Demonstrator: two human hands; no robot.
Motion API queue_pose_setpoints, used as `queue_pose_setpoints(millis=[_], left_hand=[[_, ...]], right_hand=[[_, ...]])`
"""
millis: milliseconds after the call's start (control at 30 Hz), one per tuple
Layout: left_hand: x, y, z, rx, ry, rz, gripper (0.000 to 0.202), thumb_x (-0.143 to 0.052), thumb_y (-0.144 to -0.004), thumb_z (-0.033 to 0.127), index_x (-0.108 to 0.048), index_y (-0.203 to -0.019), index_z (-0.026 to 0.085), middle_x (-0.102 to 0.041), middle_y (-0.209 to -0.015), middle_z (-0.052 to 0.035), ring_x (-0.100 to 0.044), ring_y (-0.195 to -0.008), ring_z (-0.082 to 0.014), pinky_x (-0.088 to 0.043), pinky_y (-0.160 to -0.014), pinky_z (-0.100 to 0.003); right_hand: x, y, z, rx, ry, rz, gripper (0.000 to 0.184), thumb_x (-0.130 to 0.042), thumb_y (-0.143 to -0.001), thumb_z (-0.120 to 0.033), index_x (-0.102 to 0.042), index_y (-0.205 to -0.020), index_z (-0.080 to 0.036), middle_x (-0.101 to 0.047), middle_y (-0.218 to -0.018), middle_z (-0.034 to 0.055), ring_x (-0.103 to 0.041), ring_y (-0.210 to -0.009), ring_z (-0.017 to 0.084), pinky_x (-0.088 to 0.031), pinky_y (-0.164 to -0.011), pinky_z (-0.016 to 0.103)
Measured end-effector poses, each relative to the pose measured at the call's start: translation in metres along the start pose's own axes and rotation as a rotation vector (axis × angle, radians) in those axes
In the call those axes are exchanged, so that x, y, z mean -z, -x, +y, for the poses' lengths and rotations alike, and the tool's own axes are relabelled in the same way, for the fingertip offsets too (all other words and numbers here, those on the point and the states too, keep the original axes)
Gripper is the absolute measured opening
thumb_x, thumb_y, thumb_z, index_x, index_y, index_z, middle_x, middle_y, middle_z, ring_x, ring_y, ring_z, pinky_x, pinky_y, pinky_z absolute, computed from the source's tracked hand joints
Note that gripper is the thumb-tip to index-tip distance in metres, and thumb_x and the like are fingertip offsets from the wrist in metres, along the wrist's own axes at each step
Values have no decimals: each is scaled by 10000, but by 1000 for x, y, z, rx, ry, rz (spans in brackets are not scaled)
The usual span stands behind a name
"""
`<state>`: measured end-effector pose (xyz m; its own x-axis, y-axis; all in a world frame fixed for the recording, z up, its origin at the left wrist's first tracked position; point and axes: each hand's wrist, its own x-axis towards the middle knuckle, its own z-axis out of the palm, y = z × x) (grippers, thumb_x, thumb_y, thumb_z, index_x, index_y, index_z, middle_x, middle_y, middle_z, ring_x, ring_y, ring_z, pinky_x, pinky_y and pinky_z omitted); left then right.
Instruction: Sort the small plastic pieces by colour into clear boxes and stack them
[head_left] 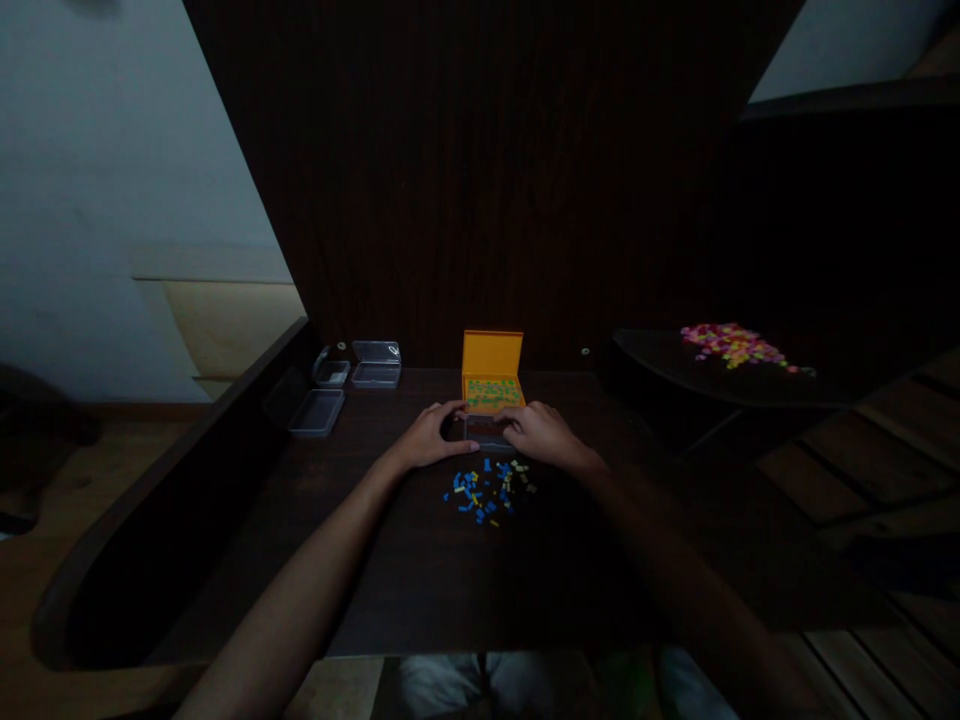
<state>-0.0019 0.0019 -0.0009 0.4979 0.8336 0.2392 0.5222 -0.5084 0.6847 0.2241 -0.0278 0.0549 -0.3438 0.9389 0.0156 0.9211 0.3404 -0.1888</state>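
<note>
A small clear plastic box (491, 441) is between my two hands, just in front of the orange case. My left hand (435, 436) curves round its left side, thumb along the near edge and fingers at the far edge. At the right side, my right hand (541, 434) grips it with fingers bent; its fingertips are partly hidden. Behind stands the open orange case (492, 352), its lid upright and many small green pieces in its base. Nearer to me, a loose scatter of small blue, yellow and pale pieces (480, 490) lies on the dark table (435, 580).
Open clear cases (376, 375) stand at the back left, with a clear tray (317, 413) nearer. A pile of pink, yellow and orange pieces (735, 345) lies on a dark curved shelf (652, 365) at the right. A raised side panel (180, 490) bounds the table's left.
</note>
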Motion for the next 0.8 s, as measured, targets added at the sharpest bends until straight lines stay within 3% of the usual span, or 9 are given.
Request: queue_pose_setpoints(millis=[133, 300, 500, 800], left_hand=[[1, 0, 3, 26, -8, -11, 739, -754, -681, 531, -513, -1304, 214, -654, -1157, -75, -575, -1105, -274, -435, -983, -423], [0, 0, 1, 16, -21, -2, 739, -757, -681, 520, -511, -1306, 213, -656, -1148, -73, -574, -1103, -272, -428, -987, -433], [1, -1, 1, 11, -5, 7, 731, -763, -678, 506, -521, -1296, 200, -654, -1150, -81, -584, -1077, -262, -451, -963, -410], [1, -1, 0, 7, 12, 5, 734, -764, -675, 499, -516, -1296, 198, -657, -1142, -72, -592, -1061, -254, -457, -954, -397]], right_hand=[[-1, 13, 1, 8, -91, 25, 333, -506, -821, -189, -730, -1062, -242, -743, -887, 23, -652, -762, 161, -433, -698, 241], [0, 34, -14, 96, -196, -51, 242, -557, -807, -228, -738, -968, -232, -689, -721, -7, -583, -636, 130, -372, -598, 227], [-15, 50, -33, 391, -220, -182, 150, -587, -834, -224, -724, -896, -224, -711, -796, 3, -603, -741, 139, -381, -715, 242], [-28, 50, -37, 364, -146, -184, 139, -618, -836, -264, -718, -922, -220, -694, -808, 27, -589, -766, 160, -360, -712, 260]])
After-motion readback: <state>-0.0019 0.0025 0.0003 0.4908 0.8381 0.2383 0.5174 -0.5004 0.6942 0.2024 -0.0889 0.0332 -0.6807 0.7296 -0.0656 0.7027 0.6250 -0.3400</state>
